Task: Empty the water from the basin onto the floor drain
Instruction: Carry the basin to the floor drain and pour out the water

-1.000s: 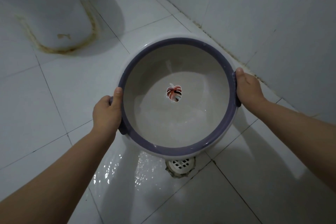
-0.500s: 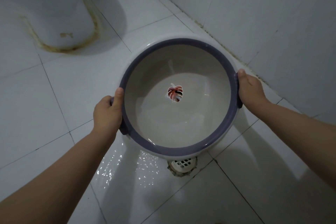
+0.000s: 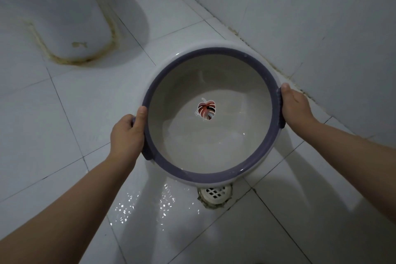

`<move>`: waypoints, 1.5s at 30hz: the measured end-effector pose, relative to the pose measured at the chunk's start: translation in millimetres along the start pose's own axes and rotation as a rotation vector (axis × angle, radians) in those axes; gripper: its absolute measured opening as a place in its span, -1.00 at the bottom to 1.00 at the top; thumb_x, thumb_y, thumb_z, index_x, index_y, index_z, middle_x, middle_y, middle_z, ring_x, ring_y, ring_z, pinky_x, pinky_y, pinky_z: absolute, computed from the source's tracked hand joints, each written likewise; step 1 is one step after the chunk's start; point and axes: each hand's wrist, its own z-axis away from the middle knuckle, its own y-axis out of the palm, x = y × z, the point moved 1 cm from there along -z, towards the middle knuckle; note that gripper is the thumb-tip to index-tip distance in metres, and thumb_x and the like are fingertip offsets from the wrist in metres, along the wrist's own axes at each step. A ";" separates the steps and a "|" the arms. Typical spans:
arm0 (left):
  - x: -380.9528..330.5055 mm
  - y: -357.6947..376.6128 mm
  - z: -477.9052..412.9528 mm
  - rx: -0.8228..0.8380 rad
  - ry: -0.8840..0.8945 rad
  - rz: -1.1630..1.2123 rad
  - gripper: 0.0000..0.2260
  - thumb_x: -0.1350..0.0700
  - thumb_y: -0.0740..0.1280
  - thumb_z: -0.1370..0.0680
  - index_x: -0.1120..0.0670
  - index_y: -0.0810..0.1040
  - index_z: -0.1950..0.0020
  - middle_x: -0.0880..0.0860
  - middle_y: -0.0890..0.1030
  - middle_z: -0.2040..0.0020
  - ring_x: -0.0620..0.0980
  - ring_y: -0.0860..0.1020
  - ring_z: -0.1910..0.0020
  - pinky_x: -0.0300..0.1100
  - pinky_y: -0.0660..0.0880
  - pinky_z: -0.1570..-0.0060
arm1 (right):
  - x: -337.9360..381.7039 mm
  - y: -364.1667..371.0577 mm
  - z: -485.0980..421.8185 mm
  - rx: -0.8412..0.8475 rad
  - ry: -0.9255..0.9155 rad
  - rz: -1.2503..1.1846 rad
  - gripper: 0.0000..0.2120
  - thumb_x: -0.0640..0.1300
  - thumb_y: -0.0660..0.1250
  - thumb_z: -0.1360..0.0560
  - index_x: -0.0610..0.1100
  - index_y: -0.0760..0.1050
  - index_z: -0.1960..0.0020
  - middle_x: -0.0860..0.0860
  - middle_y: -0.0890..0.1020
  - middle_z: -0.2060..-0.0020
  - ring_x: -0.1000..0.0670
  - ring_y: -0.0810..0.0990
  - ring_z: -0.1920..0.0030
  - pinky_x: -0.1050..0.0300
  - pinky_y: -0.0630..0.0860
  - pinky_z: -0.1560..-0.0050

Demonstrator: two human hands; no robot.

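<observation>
A round white basin [image 3: 214, 176] with a purple rim and a leaf sticker on its bottom is held above the tiled floor. A shallow pool of water [image 3: 205, 146] lies in its near half. My left hand [image 3: 128, 135] grips the left rim handle and my right hand [image 3: 295, 107] grips the right one. The white floor drain [image 3: 215, 195] sits just below the basin's near edge, partly hidden by it. Wet patches [image 3: 150, 206] glisten on the tile left of the drain.
The toilet base [image 3: 60, 17] with a stained seal stands at the back left. A tiled wall [image 3: 321, 28] runs along the right, close behind the basin and my right hand. Open floor tiles spread to the left and front.
The basin has shifted slightly away from me and to the right, so more of the drain shows under its near edge. Both hands keep the same grip.
</observation>
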 end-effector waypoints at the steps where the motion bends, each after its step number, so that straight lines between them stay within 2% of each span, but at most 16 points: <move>1: -0.4 0.0 0.4 0.001 -0.003 -0.004 -0.40 -0.24 0.09 -0.53 0.35 0.47 0.05 0.31 0.54 0.16 0.22 0.50 0.21 0.10 0.52 0.13 | 0.0 -0.6 0.1 0.002 0.005 -0.002 -0.60 0.08 -0.05 -0.59 0.03 0.38 0.32 0.08 0.47 0.36 0.14 0.43 0.31 0.25 0.29 0.34; 6: -3.7 -1.1 2.9 0.007 0.005 0.000 -0.39 -0.24 0.10 -0.53 0.36 0.46 0.10 0.24 0.49 0.24 0.10 0.43 0.30 0.01 0.45 0.25 | -0.6 -2.2 0.2 0.009 0.011 -0.009 -0.60 0.08 -0.06 -0.59 -0.07 0.44 0.19 0.08 0.48 0.35 0.15 0.44 0.31 0.27 0.30 0.35; 9: -5.6 -1.5 3.8 0.016 0.010 0.013 -0.43 -0.21 0.11 -0.54 0.34 0.46 0.13 0.21 0.47 0.27 0.06 0.41 0.34 -0.11 0.38 0.35 | 0.6 -2.6 0.5 0.003 0.015 -0.017 -0.60 0.07 -0.06 -0.59 -0.02 0.42 0.26 0.07 0.48 0.35 0.15 0.44 0.31 0.27 0.30 0.36; 12: -6.5 -1.5 5.0 0.023 0.013 0.017 -0.42 -0.21 0.11 -0.54 0.35 0.46 0.12 0.23 0.47 0.26 0.07 0.41 0.33 -0.12 0.37 0.36 | 1.8 -3.7 1.6 -0.002 0.017 -0.021 -0.60 0.07 -0.05 -0.59 0.04 0.38 0.33 0.06 0.48 0.36 0.14 0.44 0.31 0.26 0.30 0.35; 15: -7.2 -2.7 6.3 0.027 0.020 0.017 -0.42 -0.20 0.11 -0.54 0.36 0.46 0.12 0.24 0.47 0.25 0.08 0.41 0.31 -0.11 0.36 0.35 | 2.6 -4.9 2.9 -0.001 0.009 -0.011 -0.59 0.07 -0.06 -0.59 0.01 0.39 0.32 0.05 0.48 0.36 0.13 0.44 0.31 0.25 0.31 0.34; 18: -8.8 -4.0 6.9 0.025 0.023 0.028 -0.40 -0.21 0.12 -0.53 0.38 0.45 0.12 0.27 0.48 0.23 0.12 0.42 0.29 -0.04 0.39 0.30 | 3.0 -5.4 3.0 -0.005 0.018 -0.009 -0.59 0.07 -0.06 -0.59 -0.05 0.42 0.26 0.05 0.48 0.35 0.12 0.44 0.30 0.24 0.32 0.33; 23: -12.7 -4.4 8.1 0.022 0.006 0.042 -0.42 -0.18 0.13 -0.54 0.39 0.45 0.11 0.40 0.53 0.15 0.17 0.45 0.25 0.20 0.51 0.10 | 6.5 -4.3 3.8 -0.025 0.050 -0.059 -0.59 0.06 -0.04 -0.59 0.02 0.39 0.34 0.03 0.48 0.36 0.08 0.45 0.32 0.21 0.32 0.33; 25: -12.7 -5.2 8.4 0.019 0.006 0.035 -0.42 -0.19 0.13 -0.54 0.38 0.46 0.10 0.41 0.54 0.12 0.22 0.48 0.22 0.21 0.51 0.08 | 7.9 -2.6 5.8 -0.026 0.076 -0.055 -0.59 0.06 -0.05 -0.59 0.01 0.38 0.35 0.03 0.48 0.38 0.10 0.44 0.35 0.21 0.30 0.41; 28: -12.2 -5.4 8.8 0.025 0.007 0.027 -0.42 -0.20 0.12 -0.54 0.37 0.47 0.08 0.40 0.55 0.10 0.35 0.53 0.11 0.22 0.51 0.06 | 8.6 -2.0 8.2 -0.034 0.102 -0.068 -0.59 0.07 -0.06 -0.58 0.02 0.38 0.35 0.03 0.49 0.37 0.09 0.45 0.35 0.20 0.30 0.42; 31: -12.9 -5.9 9.5 0.037 0.008 0.027 -0.42 -0.21 0.12 -0.54 0.36 0.48 0.08 0.40 0.55 0.10 0.36 0.54 0.08 0.23 0.51 0.05 | 10.0 -2.6 9.8 -0.040 0.100 -0.068 -0.59 0.07 -0.06 -0.58 0.04 0.39 0.34 0.05 0.49 0.35 0.11 0.45 0.32 0.22 0.32 0.37; 34: -12.2 -7.3 9.4 0.048 0.005 0.028 -0.40 -0.22 0.11 -0.53 0.38 0.47 0.07 0.41 0.54 0.09 0.36 0.53 0.07 0.24 0.51 0.03 | 13.3 -1.9 11.1 -0.058 0.105 -0.062 -0.59 0.06 -0.05 -0.57 0.02 0.35 0.38 0.04 0.47 0.39 0.10 0.43 0.36 0.21 0.28 0.40; 40: -13.3 -9.4 9.1 0.054 0.047 0.004 -0.42 -0.19 0.13 -0.54 0.39 0.44 0.10 0.42 0.55 0.11 0.27 0.51 0.20 0.21 0.50 0.07 | 15.5 3.2 14.0 -0.139 0.403 -0.317 -0.60 0.14 0.06 -0.49 -0.04 0.33 0.42 0.02 0.46 0.48 0.03 0.45 0.45 0.17 0.29 0.45; 43: -13.3 -9.6 10.5 0.054 0.052 0.000 -0.44 -0.17 0.15 -0.55 0.39 0.43 0.13 0.42 0.54 0.13 0.18 0.47 0.25 0.21 0.50 0.09 | 15.5 4.1 16.3 -0.162 0.455 -0.365 -0.63 0.11 0.11 -0.46 -0.06 0.34 0.43 0.02 0.48 0.49 0.03 0.47 0.45 0.18 0.30 0.46; 45: -13.4 -9.3 11.2 0.056 0.052 -0.004 -0.45 -0.16 0.15 -0.55 0.39 0.43 0.14 0.42 0.54 0.14 0.13 0.44 0.26 0.19 0.50 0.12 | 16.6 3.0 17.8 -0.170 0.457 -0.392 -0.66 0.08 0.13 -0.45 -0.06 0.33 0.43 0.07 0.48 0.58 0.07 0.48 0.52 0.25 0.31 0.54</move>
